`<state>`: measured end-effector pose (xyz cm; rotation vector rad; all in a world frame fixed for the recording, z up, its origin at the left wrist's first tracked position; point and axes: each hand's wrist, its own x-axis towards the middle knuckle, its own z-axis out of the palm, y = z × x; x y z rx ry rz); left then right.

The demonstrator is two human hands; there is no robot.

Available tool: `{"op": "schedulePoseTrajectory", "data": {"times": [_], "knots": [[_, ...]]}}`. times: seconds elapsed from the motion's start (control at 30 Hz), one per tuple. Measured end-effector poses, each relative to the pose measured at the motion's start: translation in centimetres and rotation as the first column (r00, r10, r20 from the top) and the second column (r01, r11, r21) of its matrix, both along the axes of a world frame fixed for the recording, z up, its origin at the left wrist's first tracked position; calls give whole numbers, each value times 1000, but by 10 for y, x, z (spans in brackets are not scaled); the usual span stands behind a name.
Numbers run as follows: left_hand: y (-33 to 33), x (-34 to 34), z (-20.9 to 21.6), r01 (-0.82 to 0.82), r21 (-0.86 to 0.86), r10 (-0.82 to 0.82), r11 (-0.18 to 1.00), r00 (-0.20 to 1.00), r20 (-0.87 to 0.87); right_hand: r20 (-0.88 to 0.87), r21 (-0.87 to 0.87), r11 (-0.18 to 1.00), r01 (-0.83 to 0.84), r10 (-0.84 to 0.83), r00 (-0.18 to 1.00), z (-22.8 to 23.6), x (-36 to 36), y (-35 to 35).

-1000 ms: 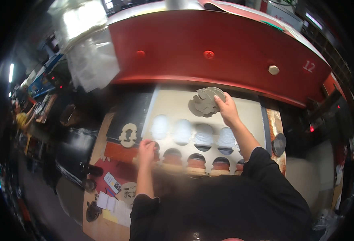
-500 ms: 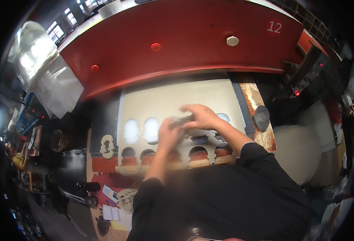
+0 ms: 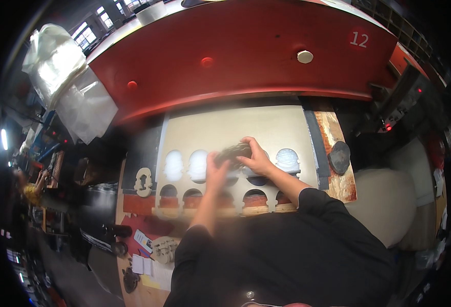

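My left hand (image 3: 216, 173) and my right hand (image 3: 257, 159) are closed on a small grey stack of thin cut pieces (image 3: 235, 152), its layered edge showing between them. Beneath the hands lies a pale beige sheet (image 3: 200, 125), with rounded openings cut in two rows along its near half. White material shows through the far openings, red and wood tones through the near ones. The forearms cover part of the middle openings. Fingers of the left hand are partly blurred.
A wide red machine beam (image 3: 246, 56) spans behind the sheet. Left of it sit a beige cut-out piece (image 3: 139, 184) and hanging clear plastic (image 3: 84, 110). A dark oval piece (image 3: 339, 157) lies on the worn board at right. A phone (image 3: 143, 240) and more cut pieces (image 3: 164, 249) rest lower left.
The whole view has shifted a little to the right. Between my hands the stack is tilted so more of its layered edge shows. Both hands still hold it.
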<state>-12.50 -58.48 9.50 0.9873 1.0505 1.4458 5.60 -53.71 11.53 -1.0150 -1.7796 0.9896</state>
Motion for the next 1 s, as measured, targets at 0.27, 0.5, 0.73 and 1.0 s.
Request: {"op": "schedulePoseTrajectory", "data": {"times": [0.27,0.5,0.73,1.0], "knots": [[5,2,-17,-79,138,124,987,927,-354,112,149,989,2,-19,994,8,-4,-4],[9,-6,-30,-5,218,113,976,867,-485,136,103,995,-2,-12,991,-2,4,-9],[10,-5,-28,88,186,16,979,867,-498,242,366,930,-36,-58,968,6,6,-7],[3,-4,-7,108,313,136,944,733,-666,400,517,850,-103,-134,907,21,3,-11]]}}
